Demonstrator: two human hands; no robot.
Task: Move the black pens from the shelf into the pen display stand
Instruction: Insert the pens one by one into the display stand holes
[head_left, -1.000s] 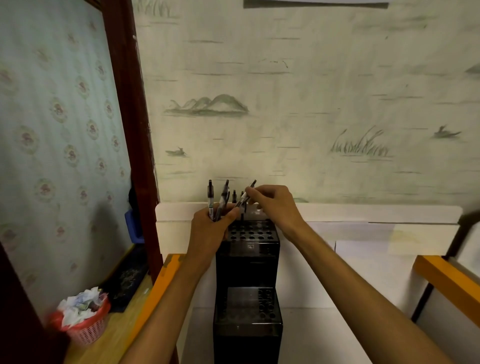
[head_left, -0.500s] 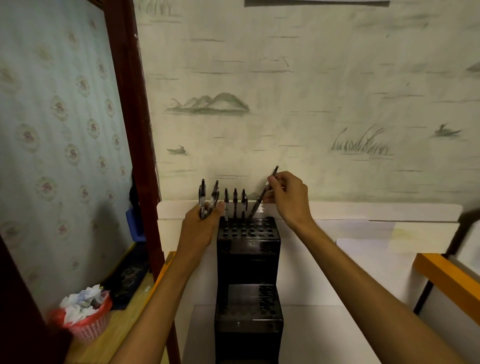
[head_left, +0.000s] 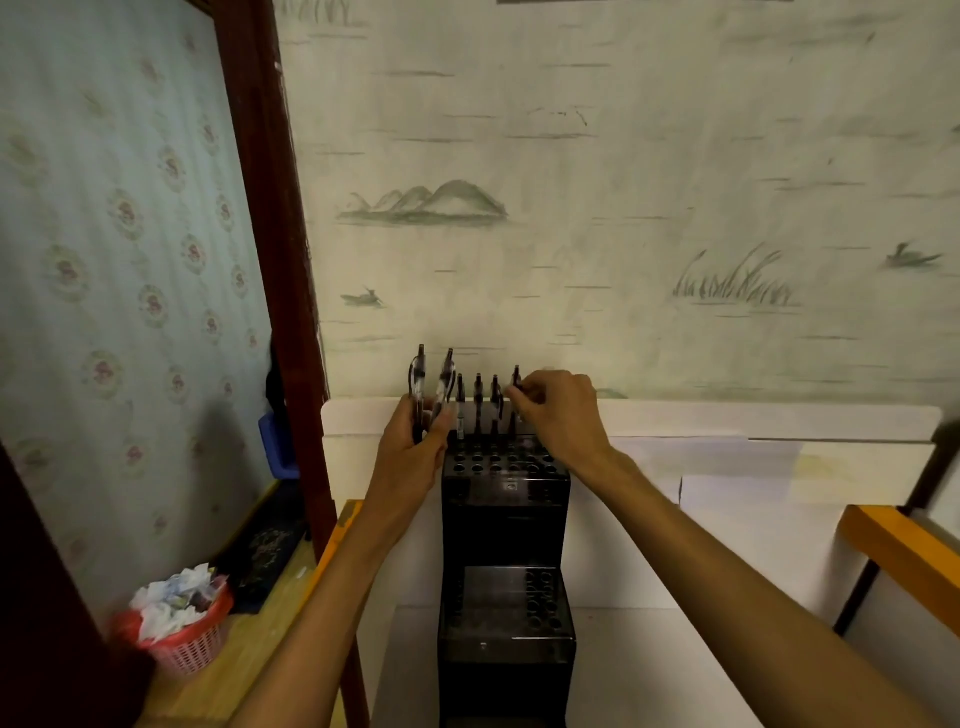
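A black stepped pen display stand stands on the white shelf, its top tier full of round holes. Three black pens stand upright in the back row. My right hand pinches the top of a fourth black pen, which stands nearly upright in the back row just right of the others. My left hand, at the stand's upper left corner, grips two more black pens that stick up above the fingers.
The white shelf runs right along a painted wall. A dark red door frame rises at the left. A red basket of crumpled paper sits on the wooden floor. An orange rail juts in at the right.
My right hand lifted one pen out of the bundle, swung it from slanted to upright and lowered it into the stand's back row. My left hand kept the remaining pens beside the stand.
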